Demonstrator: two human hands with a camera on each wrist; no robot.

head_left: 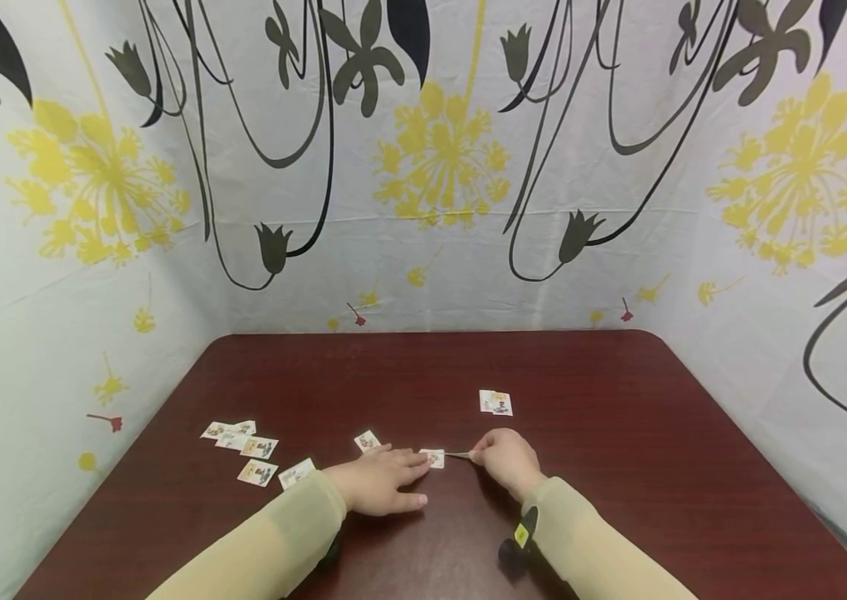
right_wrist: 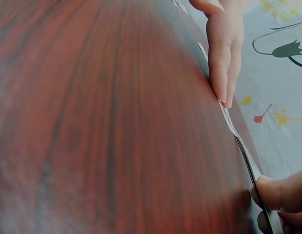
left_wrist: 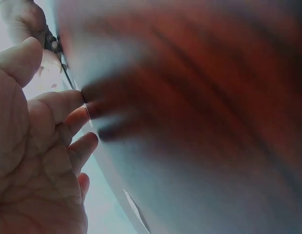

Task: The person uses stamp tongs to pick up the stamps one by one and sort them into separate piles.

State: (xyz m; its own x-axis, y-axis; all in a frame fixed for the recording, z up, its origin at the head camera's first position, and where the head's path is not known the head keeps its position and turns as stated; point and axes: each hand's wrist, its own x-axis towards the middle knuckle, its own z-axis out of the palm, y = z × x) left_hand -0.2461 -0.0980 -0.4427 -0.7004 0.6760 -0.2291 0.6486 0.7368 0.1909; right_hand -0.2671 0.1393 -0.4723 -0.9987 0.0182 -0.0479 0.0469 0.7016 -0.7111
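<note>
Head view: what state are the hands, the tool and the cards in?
Left hand: fingers extended, fingertips at the middle card's left end.
Right hand: pinching the thin tool.
Thin tool: held, tip at the middle card.
Middle card: printed side up.
Far cards: overlapping.
Cards at left: loose, some overlapping.

A person's left sleeve [head_left: 254,546] and right sleeve [head_left: 611,550], both plain pale cream-yellow, end in smooth cuffs [head_left: 309,503] above a bare left hand [head_left: 381,481] and bare right hand [head_left: 509,461]. At the right wrist, a black fitting [head_left: 531,520] carries a bright yellow label [head_left: 521,535] beside a rounded dark piece [head_left: 511,554]; another dark part [head_left: 329,555] shows beneath the left sleeve.
</note>
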